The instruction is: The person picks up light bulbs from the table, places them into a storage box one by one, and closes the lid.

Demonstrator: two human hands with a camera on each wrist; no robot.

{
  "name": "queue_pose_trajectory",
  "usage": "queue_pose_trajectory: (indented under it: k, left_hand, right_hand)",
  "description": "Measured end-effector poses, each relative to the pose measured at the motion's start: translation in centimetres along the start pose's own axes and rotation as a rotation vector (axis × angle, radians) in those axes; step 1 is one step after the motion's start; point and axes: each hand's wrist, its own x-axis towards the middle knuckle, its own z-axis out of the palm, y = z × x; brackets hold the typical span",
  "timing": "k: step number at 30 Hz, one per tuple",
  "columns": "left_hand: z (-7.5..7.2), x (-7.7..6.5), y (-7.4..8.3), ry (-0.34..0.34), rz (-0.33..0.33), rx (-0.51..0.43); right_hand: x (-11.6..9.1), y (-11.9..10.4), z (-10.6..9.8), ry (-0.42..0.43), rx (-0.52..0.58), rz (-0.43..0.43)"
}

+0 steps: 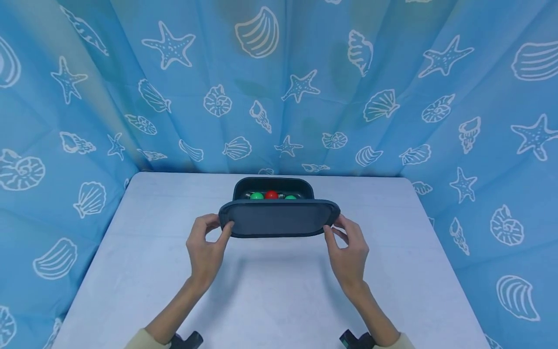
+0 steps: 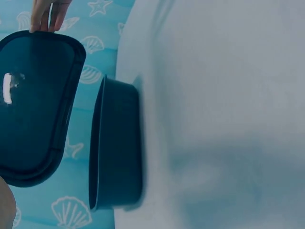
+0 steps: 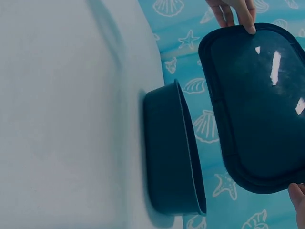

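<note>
A dark, round-cornered lid [image 1: 279, 219] is held up in the air, tilted, with both hands at its short ends. My left hand [image 1: 207, 252] pinches the left end, its thumb on the face toward me. At the opposite end, my right hand [image 1: 348, 252] grips the edge in the same way. Behind the lid, a dark rectangular box [image 1: 273, 184] stands uncovered on the table; the lid hides its front in the head view. Inside the box lie green balls [image 1: 256, 196] and a red ball [image 1: 271, 194]. Both wrist views show the box apart from the raised lid.
The white-covered table [image 1: 279, 291] carries the box near its far edge. A blue curtain [image 1: 279, 97] with white shells and starfish hangs behind the table and along both sides.
</note>
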Motion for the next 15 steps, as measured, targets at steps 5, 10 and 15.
queue_pose_trajectory:
  k: [5,10,15]
  left_hand:
    - [0.13,-0.22,0.11,-0.011,-0.007,-0.021]
    - [0.34,-0.4,0.4,-0.054,-0.066,-0.064]
    - [0.48,-0.55,0.53,-0.104,-0.12,-0.137]
  right_hand:
    - [0.09,-0.23,-0.37,-0.019,0.061,0.037]
    - [0.08,-0.44,-0.67,-0.053,0.086,0.072]
    - [0.01,-0.49,-0.89,-0.094,0.102,0.115]
